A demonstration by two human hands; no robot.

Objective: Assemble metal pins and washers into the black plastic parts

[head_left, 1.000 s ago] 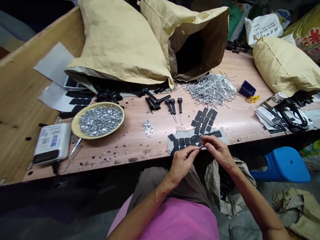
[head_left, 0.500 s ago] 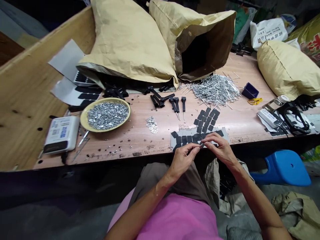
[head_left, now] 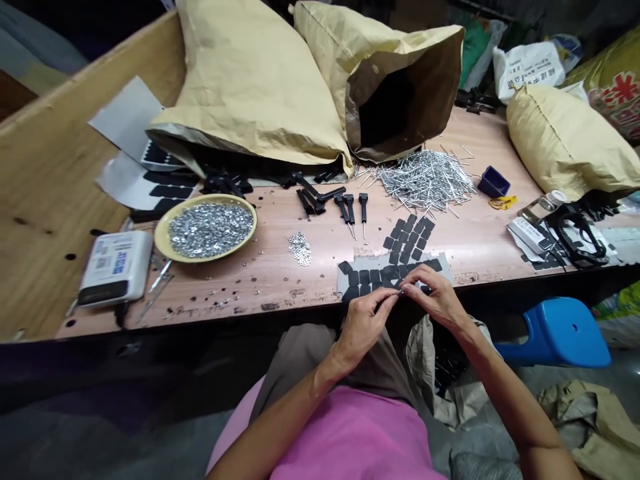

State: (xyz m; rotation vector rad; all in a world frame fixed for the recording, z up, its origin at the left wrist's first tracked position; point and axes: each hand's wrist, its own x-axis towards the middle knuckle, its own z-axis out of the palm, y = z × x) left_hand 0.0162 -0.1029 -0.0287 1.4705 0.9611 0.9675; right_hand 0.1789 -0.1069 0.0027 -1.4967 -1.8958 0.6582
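Note:
My left hand (head_left: 364,325) and my right hand (head_left: 434,295) meet at the table's near edge, fingertips pinched together on a thin metal pin (head_left: 399,291). Just behind them lies a grey sheet (head_left: 446,267) covered with several black pads (head_left: 380,275). More loose black pads (head_left: 410,239) sit a little farther back. A heap of metal pins (head_left: 423,177) lies behind those, and three black-handled pins (head_left: 351,207) rest to its left.
A yellow dish of small silver washers (head_left: 207,229) and a small washer pile (head_left: 299,247) lie left. Tan paper sacks (head_left: 260,87) stand at the back, one open (head_left: 395,100). A white box (head_left: 116,267), a blue tray (head_left: 493,181), black scissors (head_left: 580,230) and a blue stool (head_left: 563,331) surround.
The hands stay pinched together at the table edge with only small finger movement. The view shifted slightly as my head moved.

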